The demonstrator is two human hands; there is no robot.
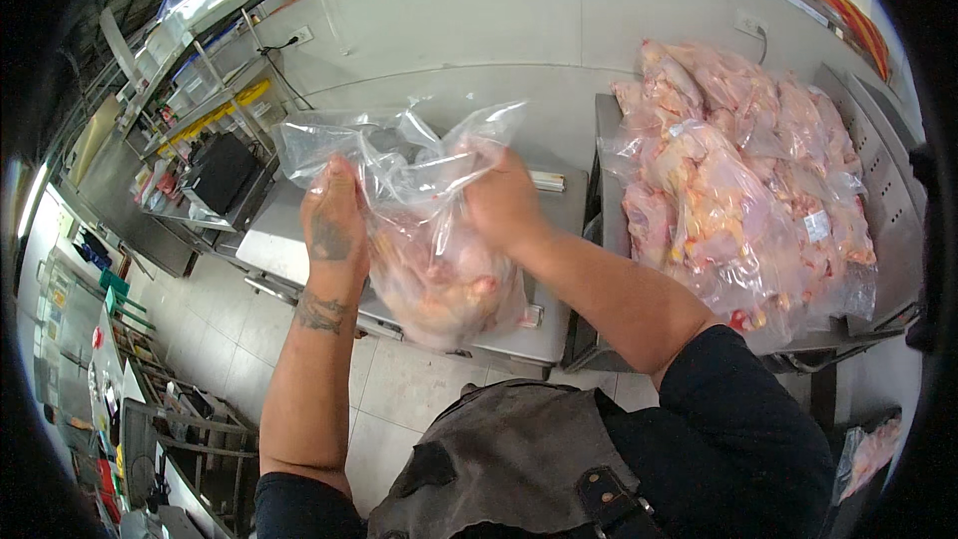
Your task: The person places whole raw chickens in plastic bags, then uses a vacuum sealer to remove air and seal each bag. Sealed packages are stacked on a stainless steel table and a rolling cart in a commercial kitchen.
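Between my hands hangs a clear plastic bag with raw chicken pieces in its lower part. My left hand grips the bag's upper edge on the left side. On the other side my right hand is closed on the bunched plastic, its fingertips partly hidden by the film. The bag's mouth spreads loosely above both hands. Behind and below it stands a metal-topped machine, perhaps a vacuum sealer, with a pale bar near its back; the bag covers much of it.
Several filled bags of raw chicken are piled on a steel table at the right. One more bag lies low at the far right. A shelf rack with containers and a black box stand at the left.
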